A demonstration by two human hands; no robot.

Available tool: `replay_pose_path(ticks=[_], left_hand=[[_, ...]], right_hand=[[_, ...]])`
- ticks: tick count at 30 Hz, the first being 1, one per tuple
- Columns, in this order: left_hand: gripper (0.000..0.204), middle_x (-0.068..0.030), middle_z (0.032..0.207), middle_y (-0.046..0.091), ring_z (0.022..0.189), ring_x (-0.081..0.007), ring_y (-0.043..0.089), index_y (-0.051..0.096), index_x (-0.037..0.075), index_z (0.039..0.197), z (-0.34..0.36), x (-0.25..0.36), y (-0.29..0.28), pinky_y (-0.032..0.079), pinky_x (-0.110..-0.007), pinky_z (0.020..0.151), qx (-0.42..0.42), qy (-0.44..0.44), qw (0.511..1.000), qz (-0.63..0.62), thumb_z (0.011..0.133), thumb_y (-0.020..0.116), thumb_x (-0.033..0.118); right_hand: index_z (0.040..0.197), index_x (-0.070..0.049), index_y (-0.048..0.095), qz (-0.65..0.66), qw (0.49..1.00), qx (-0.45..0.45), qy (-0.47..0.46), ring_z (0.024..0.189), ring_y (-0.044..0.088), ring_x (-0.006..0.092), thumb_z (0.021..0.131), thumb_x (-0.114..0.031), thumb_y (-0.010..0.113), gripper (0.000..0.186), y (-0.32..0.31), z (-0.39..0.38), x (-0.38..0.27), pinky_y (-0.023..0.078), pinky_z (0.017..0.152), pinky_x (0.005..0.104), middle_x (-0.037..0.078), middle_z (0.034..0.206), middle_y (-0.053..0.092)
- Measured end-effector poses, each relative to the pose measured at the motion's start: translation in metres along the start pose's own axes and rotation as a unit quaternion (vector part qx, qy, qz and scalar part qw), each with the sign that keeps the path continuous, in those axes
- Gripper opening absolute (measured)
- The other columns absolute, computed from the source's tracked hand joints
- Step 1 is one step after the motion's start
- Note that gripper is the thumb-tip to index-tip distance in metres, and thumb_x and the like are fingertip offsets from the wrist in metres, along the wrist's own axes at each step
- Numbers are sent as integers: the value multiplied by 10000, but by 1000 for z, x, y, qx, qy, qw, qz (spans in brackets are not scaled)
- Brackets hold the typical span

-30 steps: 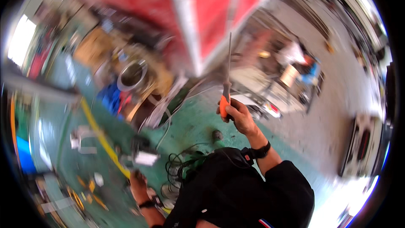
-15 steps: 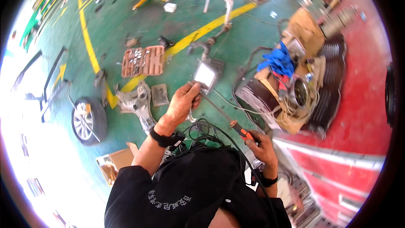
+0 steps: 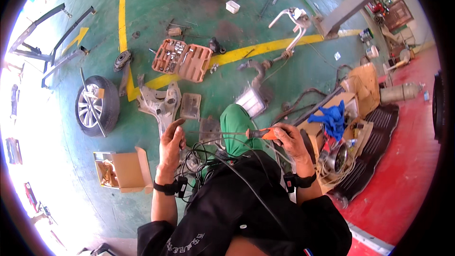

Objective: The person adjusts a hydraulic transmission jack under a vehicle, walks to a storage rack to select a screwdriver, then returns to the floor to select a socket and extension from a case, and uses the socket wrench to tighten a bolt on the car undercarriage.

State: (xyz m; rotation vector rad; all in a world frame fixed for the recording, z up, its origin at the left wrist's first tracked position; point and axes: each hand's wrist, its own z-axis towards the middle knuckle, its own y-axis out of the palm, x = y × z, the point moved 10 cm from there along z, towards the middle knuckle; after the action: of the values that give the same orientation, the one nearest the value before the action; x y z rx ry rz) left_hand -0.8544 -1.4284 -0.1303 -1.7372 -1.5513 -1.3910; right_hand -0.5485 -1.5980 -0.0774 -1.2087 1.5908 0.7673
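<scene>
A long screwdriver (image 3: pixel 258 133) with an orange and black handle lies level across my front, its thin shaft pointing left. My right hand (image 3: pixel 290 141) is closed round the handle's end. Just beyond the tip of the shaft is my left hand (image 3: pixel 171 146), apart from it, fingers loosely bent and holding nothing. My green-clad knee (image 3: pixel 234 125) shows behind the shaft. Beyond the knee, a bright rectangular work light or panel (image 3: pixel 251 102) sits beside a bent metal pipe (image 3: pixel 259 73). A dark cable (image 3: pixel 246 182) runs over my black clothing.
An open tool case (image 3: pixel 194 64) with sockets lies ahead. Left are a metal suspension arm (image 3: pixel 161 102), a wheel (image 3: pixel 111 106) and an open cardboard box (image 3: pixel 130 170). At right, a blue cloth (image 3: pixel 332 119) tops a pile of parts beside a grey post (image 3: pixel 355 4).
My left hand has let go of the screwdriver's shaft and moved left. The screwdriver has swung from slanting to level in my right hand. The view has shifted, and my green knee has appeared.
</scene>
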Motion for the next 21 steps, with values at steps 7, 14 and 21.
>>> replay_pose_path(ticks=[7, 14, 21], left_hand=[[267, 28, 645, 424, 555, -61, 393, 598, -20, 1026, 103, 9, -13, 328, -195, 503, 49, -8, 995, -81, 961, 511, 224], [191, 7, 640, 490, 538, -72, 452, 596, -9, 921, 235, 57, 26, 366, -210, 497, 122, -60, 990, -33, 933, 542, 174], [233, 24, 621, 499, 514, -44, 417, 583, 13, 854, 364, 170, 116, 337, -192, 469, 67, 4, 996, 59, 945, 548, 224]], right_hand=[[946, -2, 648, 17, 989, -144, 21, 575, 426, 42, 921, -231, 536, 256, 21, 178, -46, 325, 513, 207, -34, 652, 511], [881, -30, 618, 73, 977, -185, 79, 563, 409, 27, 910, -266, 557, 245, -6, 359, -88, 302, 497, 195, -42, 636, 486], [912, -33, 591, 220, 974, -63, 2, 591, 423, 59, 896, -283, 601, 250, -73, 488, -193, 328, 528, 197, -8, 739, 524]])
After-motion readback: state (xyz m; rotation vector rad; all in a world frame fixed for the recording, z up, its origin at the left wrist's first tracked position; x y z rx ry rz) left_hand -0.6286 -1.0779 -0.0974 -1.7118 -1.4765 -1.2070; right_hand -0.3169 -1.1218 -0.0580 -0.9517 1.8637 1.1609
